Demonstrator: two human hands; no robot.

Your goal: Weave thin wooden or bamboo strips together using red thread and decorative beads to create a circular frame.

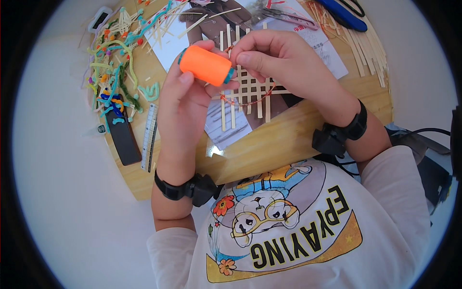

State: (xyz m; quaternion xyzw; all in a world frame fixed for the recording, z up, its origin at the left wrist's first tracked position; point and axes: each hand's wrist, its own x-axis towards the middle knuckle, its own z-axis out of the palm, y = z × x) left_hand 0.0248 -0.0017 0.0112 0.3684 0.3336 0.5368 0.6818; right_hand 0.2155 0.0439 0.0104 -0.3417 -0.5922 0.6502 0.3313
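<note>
An orange spool of thread (206, 65) with teal ends lies in my left hand (185, 89), its fingers and thumb wrapped round it. Close by the spool's right end is my right hand (272, 55), closed in a pinch; whatever sits between thumb and forefinger is too small to make out. Below both hands a lattice of pale flat wooden strips (260, 103) rests on printed sheets, partly hidden by my fingers. A reddish cord (248, 103) curves across the lattice's near side.
Colourful pipe cleaners (115, 62) heap at the left, by a dark oblong case (124, 139) and a clear ruler (149, 137). Loose strips (368, 53) lie at the far right beside a blue-handled tool (344, 15). A pink-edged tool (291, 18) rests on the sheets. The wooden table's near edge (284, 139) faces me.
</note>
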